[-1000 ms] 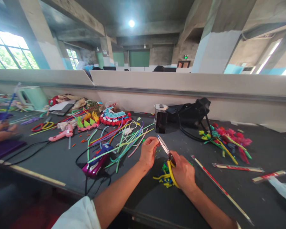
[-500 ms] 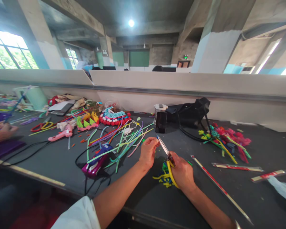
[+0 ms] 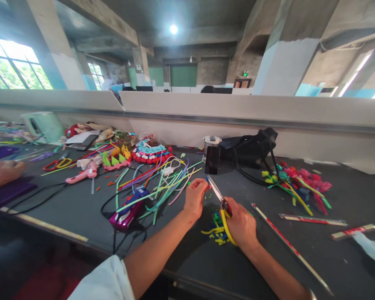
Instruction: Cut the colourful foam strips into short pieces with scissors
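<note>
My right hand [image 3: 241, 225] grips yellow-handled scissors [image 3: 220, 201], their blades pointing up and to the left. My left hand [image 3: 195, 197] pinches a small piece right at the blade tips; the piece is too small to name. A heap of yellow, green and blue cut scraps [image 3: 217, 231] lies on the dark table [image 3: 81, 208] just under my right hand.
A bundle of coloured strips [image 3: 158, 183] and a purple glue gun [image 3: 128, 211] lie left of my hands. A phone [image 3: 212, 159], a black bag [image 3: 250, 148] and paper flowers [image 3: 295, 181] sit behind. Long sticks [image 3: 290, 248] lie at right. Another person's hand [image 3: 3, 173] works at far left.
My hands have stayed almost in place, the scissors tips still at my left fingers. The other person's hand at far left has shifted slightly.
</note>
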`<state>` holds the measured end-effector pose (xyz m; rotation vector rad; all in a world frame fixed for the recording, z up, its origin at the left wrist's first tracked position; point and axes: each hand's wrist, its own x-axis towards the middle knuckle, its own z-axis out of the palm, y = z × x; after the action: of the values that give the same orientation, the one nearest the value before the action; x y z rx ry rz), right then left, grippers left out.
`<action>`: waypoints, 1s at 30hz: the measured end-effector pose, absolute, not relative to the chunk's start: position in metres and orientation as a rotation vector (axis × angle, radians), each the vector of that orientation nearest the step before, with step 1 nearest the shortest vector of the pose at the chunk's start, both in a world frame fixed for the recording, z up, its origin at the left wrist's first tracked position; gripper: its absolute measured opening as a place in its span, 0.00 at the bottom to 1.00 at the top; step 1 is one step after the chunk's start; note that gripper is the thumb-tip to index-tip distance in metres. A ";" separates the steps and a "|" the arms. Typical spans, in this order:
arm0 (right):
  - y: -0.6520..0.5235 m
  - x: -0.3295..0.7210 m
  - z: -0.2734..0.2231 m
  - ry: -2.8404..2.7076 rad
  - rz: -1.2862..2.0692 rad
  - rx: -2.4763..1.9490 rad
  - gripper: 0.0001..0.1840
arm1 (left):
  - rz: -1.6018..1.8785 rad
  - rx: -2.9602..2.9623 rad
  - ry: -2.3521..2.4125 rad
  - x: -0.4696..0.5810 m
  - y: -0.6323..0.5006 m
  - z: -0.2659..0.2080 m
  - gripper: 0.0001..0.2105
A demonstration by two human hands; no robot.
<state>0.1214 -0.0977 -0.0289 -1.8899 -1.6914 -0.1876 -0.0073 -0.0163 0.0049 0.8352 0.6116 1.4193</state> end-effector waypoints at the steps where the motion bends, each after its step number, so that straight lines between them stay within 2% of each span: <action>1: -0.098 0.121 -0.029 -1.697 -0.190 -1.891 0.14 | 1.421 0.844 0.617 -0.007 -0.016 0.005 0.05; 11: -0.096 0.123 -0.032 -1.669 -0.058 -1.848 0.13 | 1.383 0.990 0.750 -0.005 -0.020 0.004 0.03; 14: -0.091 0.127 -0.030 -1.554 0.121 -1.654 0.12 | 1.320 1.250 0.863 -0.004 -0.023 0.000 0.01; 20: -0.086 0.132 -0.025 -1.327 0.303 -1.438 0.20 | 1.192 1.953 0.849 -0.003 -0.032 -0.006 0.04; 30: -0.082 0.135 -0.032 -1.312 0.317 -1.444 0.21 | 1.124 2.282 0.804 -0.002 -0.037 -0.008 0.05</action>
<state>0.1347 -0.0823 -0.0324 -1.4439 -1.3123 0.3167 -0.0016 -0.0365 -0.0079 2.2820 0.8039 1.1240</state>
